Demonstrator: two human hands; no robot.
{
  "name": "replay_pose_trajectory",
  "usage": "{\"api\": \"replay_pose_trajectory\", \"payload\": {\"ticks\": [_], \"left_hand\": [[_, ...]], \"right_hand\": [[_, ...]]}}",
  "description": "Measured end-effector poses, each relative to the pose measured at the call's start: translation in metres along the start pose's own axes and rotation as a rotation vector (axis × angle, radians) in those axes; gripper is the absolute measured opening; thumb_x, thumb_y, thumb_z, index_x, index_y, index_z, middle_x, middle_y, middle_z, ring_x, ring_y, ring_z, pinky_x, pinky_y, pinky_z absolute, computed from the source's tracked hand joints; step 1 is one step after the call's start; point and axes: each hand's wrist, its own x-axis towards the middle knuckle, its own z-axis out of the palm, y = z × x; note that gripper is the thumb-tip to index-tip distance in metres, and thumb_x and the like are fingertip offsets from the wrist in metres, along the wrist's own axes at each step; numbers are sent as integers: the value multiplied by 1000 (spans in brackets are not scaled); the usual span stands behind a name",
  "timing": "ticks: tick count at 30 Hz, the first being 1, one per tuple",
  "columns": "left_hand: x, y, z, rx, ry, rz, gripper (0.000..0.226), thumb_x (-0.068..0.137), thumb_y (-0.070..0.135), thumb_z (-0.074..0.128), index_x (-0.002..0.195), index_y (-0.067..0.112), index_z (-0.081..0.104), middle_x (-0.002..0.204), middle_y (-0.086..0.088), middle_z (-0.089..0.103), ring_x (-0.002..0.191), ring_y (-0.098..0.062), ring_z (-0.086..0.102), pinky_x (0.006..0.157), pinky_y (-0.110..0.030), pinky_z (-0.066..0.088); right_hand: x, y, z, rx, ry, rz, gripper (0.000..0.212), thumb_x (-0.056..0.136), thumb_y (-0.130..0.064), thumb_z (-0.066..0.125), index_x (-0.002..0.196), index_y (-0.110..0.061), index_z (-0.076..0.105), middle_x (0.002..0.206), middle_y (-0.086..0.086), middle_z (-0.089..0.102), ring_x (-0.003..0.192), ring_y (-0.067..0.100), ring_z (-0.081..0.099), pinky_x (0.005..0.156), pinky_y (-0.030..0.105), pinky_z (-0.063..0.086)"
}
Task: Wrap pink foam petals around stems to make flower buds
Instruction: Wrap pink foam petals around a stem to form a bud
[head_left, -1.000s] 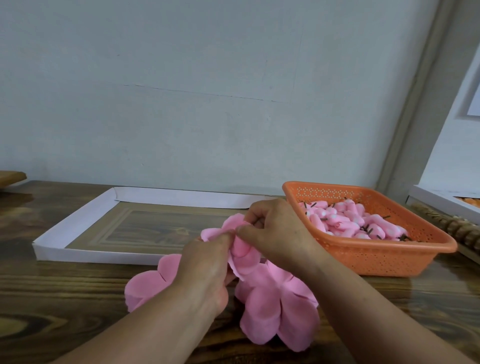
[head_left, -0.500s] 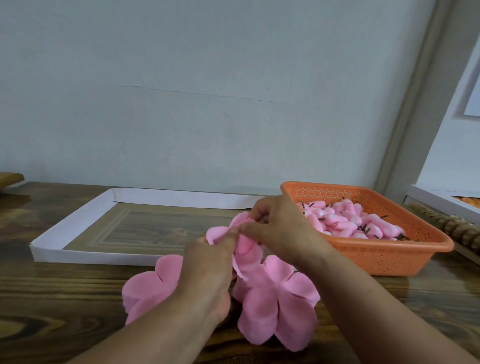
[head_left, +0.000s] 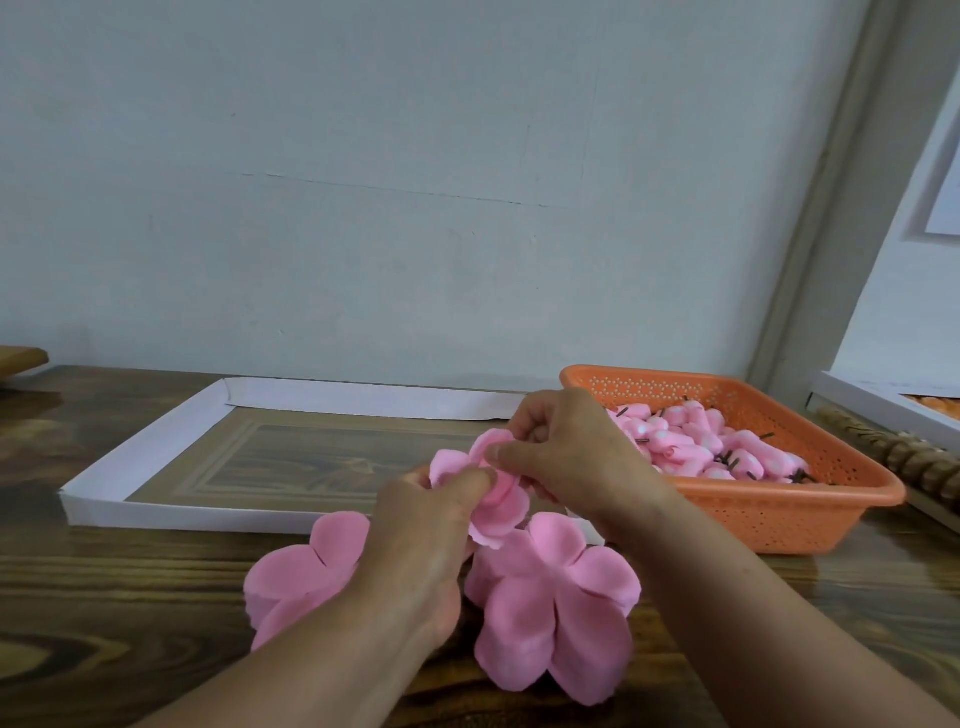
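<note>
You have a single view, from the camera on your head, looking forward and slightly down across the wooden table (head_left: 104, 613) toward the pale wall (head_left: 415, 182). It sits close: your forearms enter from the bottom edge and both hands meet near the lower centre. The wide lens bends the door frame (head_left: 810, 218) at right.
</note>
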Motion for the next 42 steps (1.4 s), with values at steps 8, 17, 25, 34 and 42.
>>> {"api": "replay_pose_trajectory", "payload": {"ticks": [8,17,25,34,42], "left_hand": [[10,4,-5,-59,-12,-71,12,86,-3,61,75,-2,64,59,-7,68,54,-17,66,76,-39,55],[9,9,-6,-85,-135,-75,17,88,-5,56,72,-4,63,71,-20,67,66,-19,72,75,-36,58],[7,12,-6,-141,-177,-92,10,89,-5,55,89,-8,64,82,-14,74,74,-23,73,72,-36,60],[2,16,-6,-148,-204,-128,31,91,-5,51,62,-5,62,68,-22,60,73,-29,73,57,-30,59],[0,19,-4,-208,-203,-180,23,91,-5,51,72,-11,61,59,-21,62,67,-26,73,53,-30,58]], "right_hand": [[-2,-4,-12,68,-192,56,13,77,10,61,76,-3,62,54,10,63,44,14,55,46,23,46],[1,0,-22,162,-230,42,10,79,13,60,81,4,64,54,8,65,44,13,57,47,22,49],[2,2,-19,-4,-131,-100,9,77,1,70,76,-7,67,64,2,62,58,9,55,58,21,47],[5,8,-21,155,-241,-27,29,77,7,69,97,-14,67,95,22,69,81,25,67,81,40,57],[2,5,-22,111,-215,-21,12,79,2,69,90,-3,70,87,22,71,87,43,67,86,53,53]]}}
